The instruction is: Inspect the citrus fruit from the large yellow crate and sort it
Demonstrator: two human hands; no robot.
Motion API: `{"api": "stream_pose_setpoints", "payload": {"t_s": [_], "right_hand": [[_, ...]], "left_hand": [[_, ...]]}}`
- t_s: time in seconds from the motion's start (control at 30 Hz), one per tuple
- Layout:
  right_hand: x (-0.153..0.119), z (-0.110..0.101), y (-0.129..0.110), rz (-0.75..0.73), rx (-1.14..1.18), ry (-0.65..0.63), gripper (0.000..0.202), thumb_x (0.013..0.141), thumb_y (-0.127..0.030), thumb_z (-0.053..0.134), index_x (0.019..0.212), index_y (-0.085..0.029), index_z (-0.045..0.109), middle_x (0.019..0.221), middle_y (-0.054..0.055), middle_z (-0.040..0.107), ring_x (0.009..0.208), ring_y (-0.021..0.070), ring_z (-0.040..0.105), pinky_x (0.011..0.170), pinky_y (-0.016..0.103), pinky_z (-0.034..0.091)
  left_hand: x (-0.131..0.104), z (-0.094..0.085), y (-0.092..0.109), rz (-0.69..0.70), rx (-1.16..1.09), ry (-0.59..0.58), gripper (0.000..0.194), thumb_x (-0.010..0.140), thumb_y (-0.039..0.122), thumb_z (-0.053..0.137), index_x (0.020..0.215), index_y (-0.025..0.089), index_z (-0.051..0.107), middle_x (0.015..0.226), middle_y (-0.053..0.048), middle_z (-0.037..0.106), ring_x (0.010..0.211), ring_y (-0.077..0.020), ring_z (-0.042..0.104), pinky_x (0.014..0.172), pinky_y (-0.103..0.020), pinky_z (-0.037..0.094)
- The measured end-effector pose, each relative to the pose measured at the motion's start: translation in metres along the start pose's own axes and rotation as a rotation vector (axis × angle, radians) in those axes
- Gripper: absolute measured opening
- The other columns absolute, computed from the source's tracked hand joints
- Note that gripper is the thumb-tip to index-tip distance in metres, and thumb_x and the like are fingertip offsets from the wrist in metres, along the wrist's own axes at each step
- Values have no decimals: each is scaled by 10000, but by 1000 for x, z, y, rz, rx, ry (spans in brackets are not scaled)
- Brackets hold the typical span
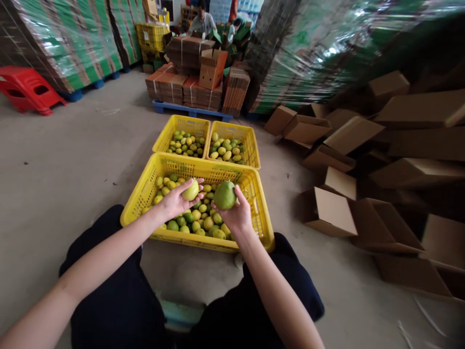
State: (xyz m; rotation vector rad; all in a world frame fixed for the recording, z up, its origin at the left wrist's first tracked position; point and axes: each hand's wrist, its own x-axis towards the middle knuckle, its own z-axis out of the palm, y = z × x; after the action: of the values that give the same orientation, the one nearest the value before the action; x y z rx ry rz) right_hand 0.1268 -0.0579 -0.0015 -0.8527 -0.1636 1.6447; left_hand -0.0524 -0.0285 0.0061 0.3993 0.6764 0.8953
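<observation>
A large yellow crate (pixel 218 245) stands on the floor between my knees, with several yellow and green citrus fruits (pixel 208 223) inside. Over its left half, my left hand (pixel 175 199) holds a yellow-green fruit (pixel 191 190), palm turned up and fingers curled around it. My right hand (pixel 238 213) grips a bigger green fruit (pixel 224 195) above the crate's right half. The two held fruits are apart, side by side. Behind the large crate are two smaller yellow crates (pixel 162 132) (pixel 253 145), both with fruit in them.
Open cardboard boxes (pixel 336 211) are piled on the right. Flattened cartons (pixel 184 51) sit on a blue pallet (pixel 192 111) ahead. A red stool (pixel 34 92) stands at left. Wrapped green stacks (pixel 76 39) rise behind. Two people (pixel 202 23) are in the background.
</observation>
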Motion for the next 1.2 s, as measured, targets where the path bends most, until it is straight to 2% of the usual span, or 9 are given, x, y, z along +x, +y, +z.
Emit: {"api": "stream_pose_setpoints", "payload": {"t_s": [0.07,0.13,0.27,0.5,0.63,0.73,0.93,1.07,1.2], "right_hand": [[1,-1,1,51,-15,-35,242,857,-433,598,856,-201,667,756,33,713,660,189,666,547,290,524],[3,-2,2,81,-14,-37,287,857,-475,586,861,-200,668,752,46,718,670,203,676,537,285,518],[8,-3,7,77,-7,-6,276,886,-459,556,870,-208,669,748,37,725,649,185,670,547,274,525],[9,-4,10,66,-59,2,282,944,-428,500,915,-196,658,758,35,738,628,203,690,579,328,570],[11,-7,10,81,-2,19,315,908,-485,557,936,-187,653,737,51,726,697,233,710,593,334,566],[9,-6,10,86,32,13,331,855,-521,609,908,-196,641,738,43,717,690,229,700,545,315,547],[-1,2,9,39,18,92,240,806,-453,650,862,-223,609,670,-9,675,575,181,635,474,277,507],[-1,3,9,120,52,141,324,890,-516,536,839,-205,610,657,21,680,597,175,646,535,277,549],[2,-1,9,199,35,109,449,948,-557,416,885,-171,635,741,76,727,647,186,677,564,277,576]], "left_hand": [[1,0,-1,6,27,24,169,877,299,622,890,131,619,723,-28,654,527,-93,602,483,-176,509],[2,0,-1,-3,39,39,251,898,370,589,789,144,582,682,-27,636,479,-92,569,432,-180,479],[4,0,0,-45,-13,121,402,979,381,398,732,127,588,636,-64,621,564,-134,623,523,-223,543],[12,-7,-4,-194,-31,134,396,1003,337,370,869,90,648,633,-70,632,489,-121,594,452,-199,501],[16,-9,-7,-221,17,307,331,1002,295,360,889,114,612,656,-60,654,528,-141,636,490,-222,537],[18,-10,-8,-221,37,389,295,988,346,411,869,136,579,638,-40,640,515,-142,635,471,-223,534],[17,-9,-7,-102,62,374,114,913,256,595,875,154,561,626,5,620,510,-104,619,480,-180,535],[17,-9,-8,-115,67,288,325,983,397,465,903,116,608,661,-28,651,506,-106,616,466,-189,533],[19,-13,-13,-122,92,161,444,1010,439,374,1074,94,645,798,-85,714,570,-112,650,518,-195,550]]}}
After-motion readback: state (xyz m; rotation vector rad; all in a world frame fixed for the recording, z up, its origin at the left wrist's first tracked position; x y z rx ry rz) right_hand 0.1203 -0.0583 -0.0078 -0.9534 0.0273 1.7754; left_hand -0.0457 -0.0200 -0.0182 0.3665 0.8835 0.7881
